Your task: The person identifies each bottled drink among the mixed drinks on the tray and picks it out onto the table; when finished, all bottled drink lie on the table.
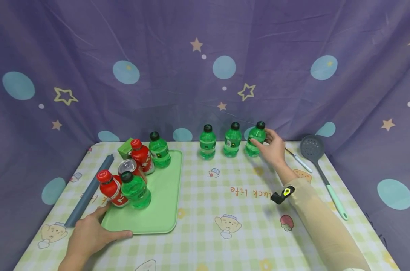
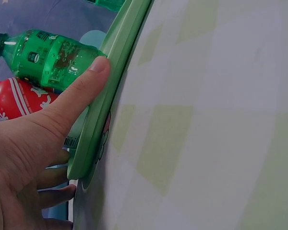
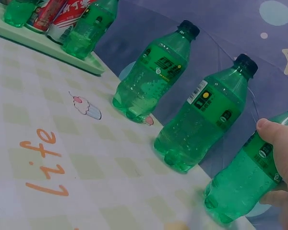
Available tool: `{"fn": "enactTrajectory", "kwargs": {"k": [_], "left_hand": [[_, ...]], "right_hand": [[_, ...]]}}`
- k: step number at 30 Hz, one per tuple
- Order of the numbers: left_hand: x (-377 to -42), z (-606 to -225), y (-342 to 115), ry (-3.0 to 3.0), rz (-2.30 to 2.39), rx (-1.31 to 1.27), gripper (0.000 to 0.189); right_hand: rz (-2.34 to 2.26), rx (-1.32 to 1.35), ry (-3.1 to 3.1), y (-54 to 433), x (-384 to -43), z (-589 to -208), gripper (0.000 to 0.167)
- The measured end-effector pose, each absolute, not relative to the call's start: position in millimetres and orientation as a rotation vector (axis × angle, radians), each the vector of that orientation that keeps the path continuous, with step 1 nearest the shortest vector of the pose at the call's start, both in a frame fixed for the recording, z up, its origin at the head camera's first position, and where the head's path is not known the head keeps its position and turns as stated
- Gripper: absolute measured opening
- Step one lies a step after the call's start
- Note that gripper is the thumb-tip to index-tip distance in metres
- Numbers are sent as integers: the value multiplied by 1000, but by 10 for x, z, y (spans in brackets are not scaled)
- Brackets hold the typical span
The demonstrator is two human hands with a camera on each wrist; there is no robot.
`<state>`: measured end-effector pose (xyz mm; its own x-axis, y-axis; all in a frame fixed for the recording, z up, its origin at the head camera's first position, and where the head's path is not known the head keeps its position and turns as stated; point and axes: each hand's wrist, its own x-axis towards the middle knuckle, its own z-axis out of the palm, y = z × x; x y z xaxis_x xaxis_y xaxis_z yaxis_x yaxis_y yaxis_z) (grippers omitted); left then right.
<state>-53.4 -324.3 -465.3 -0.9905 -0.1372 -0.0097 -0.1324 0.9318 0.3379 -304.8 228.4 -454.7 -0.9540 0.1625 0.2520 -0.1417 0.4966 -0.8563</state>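
My right hand [image 1: 274,149] grips the rightmost green soda bottle [image 1: 256,139] round its side, thumb in front. That bottle stands upright at the table's back, in a row with a middle green bottle [image 1: 232,140] and a left green bottle [image 1: 207,142]. At the near left corner of the light green tray [image 1: 164,210], my left hand [image 1: 89,233] touches the rim, its thumb [image 2: 81,88] straight along the edge. On the tray stand two red bottles [image 1: 112,190], a can [image 1: 127,166], a front green bottle [image 1: 137,192], a back green bottle [image 1: 159,151] and a green box [image 1: 126,149].
A blue-grey rod [image 1: 89,192] lies left of the tray. On the right lie a grey slotted ladle [image 1: 322,173] with a mint handle and a thin tool with a pale handle [image 1: 303,163]. Behind the checked tablecloth [image 1: 205,210] hangs a purple curtain [image 1: 178,94].
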Motion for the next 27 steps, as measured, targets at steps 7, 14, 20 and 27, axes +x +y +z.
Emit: {"fn": "enactTrajectory", "kwargs": {"k": [7, 14, 20, 27], "left_hand": [[-533, -4663, -3248, -3074, -545, 212, 143], [-539, -4670, -3250, -3061, -543, 209, 142], [-537, -4665, -3243, -3051, -545, 205, 142], [-525, -4641, -3237, -3071, -553, 220, 142]], "right_hand": [[1439, 18, -2447, 2295, -3051, -4607, 82], [1407, 45, -2458, 2288, -3071, -4616, 81], [1360, 53, -2489, 2285, -3072, -4567, 79], [1310, 69, -2460, 2296, -3062, -4483, 78]]}}
